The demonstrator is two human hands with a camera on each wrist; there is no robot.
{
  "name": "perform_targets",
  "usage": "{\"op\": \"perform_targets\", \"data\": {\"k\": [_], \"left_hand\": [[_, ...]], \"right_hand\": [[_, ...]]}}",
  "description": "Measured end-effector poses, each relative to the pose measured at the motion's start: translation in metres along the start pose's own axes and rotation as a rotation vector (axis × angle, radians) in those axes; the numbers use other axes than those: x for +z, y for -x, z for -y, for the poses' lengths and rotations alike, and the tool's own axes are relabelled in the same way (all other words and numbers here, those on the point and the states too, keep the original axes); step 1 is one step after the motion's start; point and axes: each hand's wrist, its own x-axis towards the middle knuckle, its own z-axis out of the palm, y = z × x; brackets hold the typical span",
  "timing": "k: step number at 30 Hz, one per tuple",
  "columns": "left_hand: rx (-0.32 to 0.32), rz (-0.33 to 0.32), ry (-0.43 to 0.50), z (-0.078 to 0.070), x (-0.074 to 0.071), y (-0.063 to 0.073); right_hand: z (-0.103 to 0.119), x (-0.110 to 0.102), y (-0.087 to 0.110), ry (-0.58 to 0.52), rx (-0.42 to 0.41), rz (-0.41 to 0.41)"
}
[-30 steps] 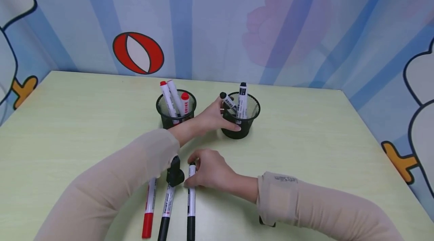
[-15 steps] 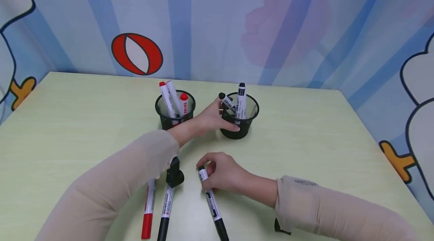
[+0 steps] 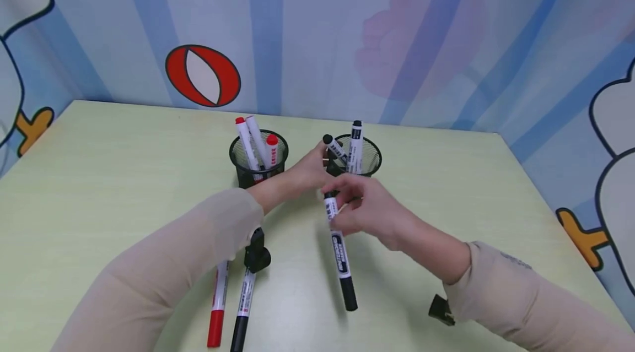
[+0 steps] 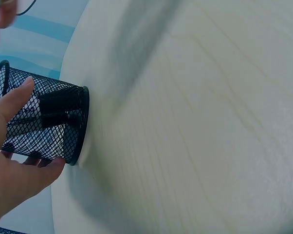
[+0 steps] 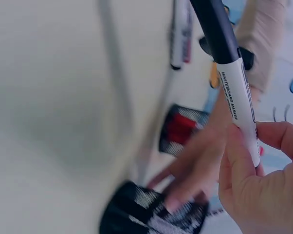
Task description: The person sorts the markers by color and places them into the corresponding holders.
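Observation:
My left hand [image 3: 310, 169] reaches forward and grips the side of the right-hand black mesh pen cup [image 3: 373, 160], thumb and fingers around its wall in the left wrist view. Inside that cup stand two black-capped markers [image 3: 355, 148], one leaning left. Just in front of the cup, my right hand [image 3: 372, 211] pinches a whiteboard marker [image 3: 342, 258] near its upper end between thumb and fingers. The marker is raised over the table and slants, its black cap end down towards me; "WHITEBOARD MARKER" shows on its white barrel [image 5: 238, 97] in the right wrist view.
A second mesh cup [image 3: 240, 178] with red and white markers stands left of the first, partly behind my left forearm. On the table below that arm lie a red-capped marker [image 3: 216, 324] and a black-capped marker [image 3: 241, 324]. A printed curtain [image 3: 317, 38] hangs behind the table.
My right hand has carried its marker right and forward, away from the two lying markers and up to the right-hand cup. My left hand keeps its grip on the cup.

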Motion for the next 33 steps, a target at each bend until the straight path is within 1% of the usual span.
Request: {"op": "perform_targets", "data": {"k": [4, 7, 12, 17, 22, 27, 33], "left_hand": [[0.009, 0.018, 0.001, 0.001, -0.001, 0.000], [0.014, 0.028, 0.006, 0.003, -0.001, 0.001], [0.003, 0.024, 0.001, 0.002, 0.000, 0.001], [-0.016, 0.016, -0.005, 0.000, 0.000, 0.002], [-0.025, 0.009, -0.017, -0.001, 0.000, 0.002], [-0.017, 0.010, -0.005, 0.000, 0.000, 0.003], [-0.015, 0.016, 0.008, -0.001, -0.001, 0.003]], "right_hand": [[0.019, -0.018, 0.001, 0.012, -0.077, -0.058], [0.030, -0.029, 0.002, 0.024, -0.119, -0.095], [0.040, -0.045, 0.001, 0.035, -0.174, -0.167], [0.046, -0.058, -0.001, 0.038, -0.225, -0.235], [0.049, -0.068, -0.002, -0.007, -0.270, -0.288], [0.052, -0.076, -0.004, -0.089, -0.312, -0.331], [0.057, -0.083, -0.005, -0.120, -0.325, -0.386]]}}
